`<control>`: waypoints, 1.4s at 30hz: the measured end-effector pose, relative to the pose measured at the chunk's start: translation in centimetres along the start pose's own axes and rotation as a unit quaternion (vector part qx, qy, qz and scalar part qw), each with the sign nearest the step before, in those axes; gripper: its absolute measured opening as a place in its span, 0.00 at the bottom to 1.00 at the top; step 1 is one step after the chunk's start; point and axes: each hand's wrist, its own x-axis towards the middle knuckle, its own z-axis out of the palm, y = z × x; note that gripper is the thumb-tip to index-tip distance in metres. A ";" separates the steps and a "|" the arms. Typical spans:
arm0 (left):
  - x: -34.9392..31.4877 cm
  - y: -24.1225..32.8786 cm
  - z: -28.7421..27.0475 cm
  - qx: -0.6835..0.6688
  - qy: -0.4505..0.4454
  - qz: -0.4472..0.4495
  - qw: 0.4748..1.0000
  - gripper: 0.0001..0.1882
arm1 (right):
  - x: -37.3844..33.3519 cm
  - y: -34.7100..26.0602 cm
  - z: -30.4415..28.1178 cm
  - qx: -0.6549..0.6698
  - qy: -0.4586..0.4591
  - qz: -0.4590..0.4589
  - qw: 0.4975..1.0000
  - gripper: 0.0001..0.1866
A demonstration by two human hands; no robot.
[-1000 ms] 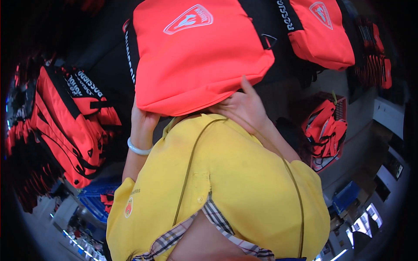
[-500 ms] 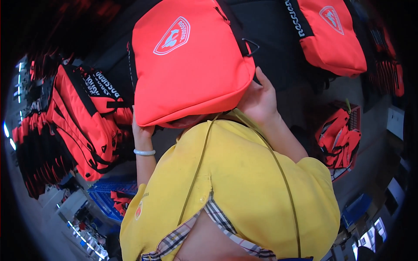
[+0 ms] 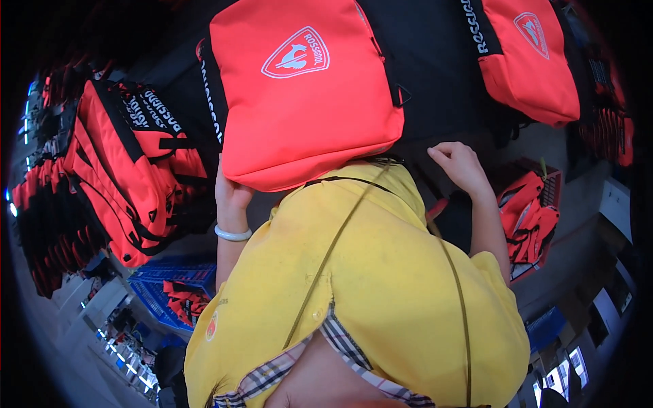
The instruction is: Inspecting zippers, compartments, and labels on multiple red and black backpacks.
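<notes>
A red backpack (image 3: pixel 306 109) with black sides and a pale shield emblem lies in front of me on a dark surface. At its lower left corner, my left hand (image 3: pixel 233 196) grips the bag; some of its fingers are hidden behind the fabric. A pale bangle circles that wrist. My right hand (image 3: pixel 460 167) is apart from the bag, to the right of its lower corner. Its fingers are curled and closed, and what they hold, if anything, does not show. A small black triangular ring (image 3: pixel 404 96) sticks out from the bag's right side.
Another red and black backpack (image 3: pixel 527 64) lies at the far right. On the left stands a red backpack (image 3: pixel 126 177) beside stacked red and black pieces (image 3: pixel 51 224). A blue crate (image 3: pixel 153 289) is at lower left; red parts (image 3: pixel 527 217) fill a red crate at right.
My right hand has let go of the backpack's lower right corner and moved off to the right, its fingers now curled. The bag has turned slightly, with my left hand still at its corner.
</notes>
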 end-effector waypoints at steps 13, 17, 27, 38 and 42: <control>-0.4 2.6 1.7 0.016 -0.025 -0.064 0.998 0.19 | 5.5 -4.8 6.7 0.894 -0.089 0.088 0.431 0.32; 1.1 4.0 -2.0 0.001 -0.073 -0.037 0.997 0.18 | 3.3 -8.5 3.2 0.925 -0.181 -0.055 0.330 0.30; 2.8 1.7 -5.3 0.057 0.080 0.089 0.991 0.23 | 1.1 -13.7 2.3 0.881 -0.266 -0.112 0.375 0.32; -8.9 5.9 8.9 0.758 -0.132 0.499 0.399 0.31 | 4.9 -16.4 -12.7 0.695 -0.194 -0.482 0.497 0.19; -7.9 7.6 10.0 0.640 -0.196 0.503 0.547 0.10 | 4.1 -19.8 -17.6 0.416 0.059 -0.442 0.792 0.20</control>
